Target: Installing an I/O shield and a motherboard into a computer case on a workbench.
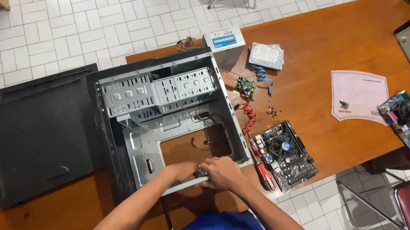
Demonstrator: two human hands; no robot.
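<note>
Both hands pressed together at the near rim of the open computer case (173, 119), at about 6 o'clock of the chassis: left hand (183, 171) and right hand (224, 173) pinching something small and metallic against the lower edge rail; exactly what sits in the grip cannot be told.

Judged as mid-step of fitting or freeing a part at that bottom edge; next move seems to call for steady fingertip pressure along the rail, with the red-handled screwdriver (265, 173) lying close at 4 o'clock of the hands.

Inside the case: drive cage (159, 92) at 12 o'clock, loose wires (206, 125) at 2 o'clock, bare metal tray with a cut-out showing the counter (323, 39); no board mounted.

Outside, at 3 o'clock of the case: motherboard (285, 154), red cable (249, 117), blue cable (263, 77), hard drive (266, 55), small green card (246, 86). Black side panel (40, 141) at 9 o'clock. Second motherboard (406, 119) and a white mat (357, 96) further right.
</note>
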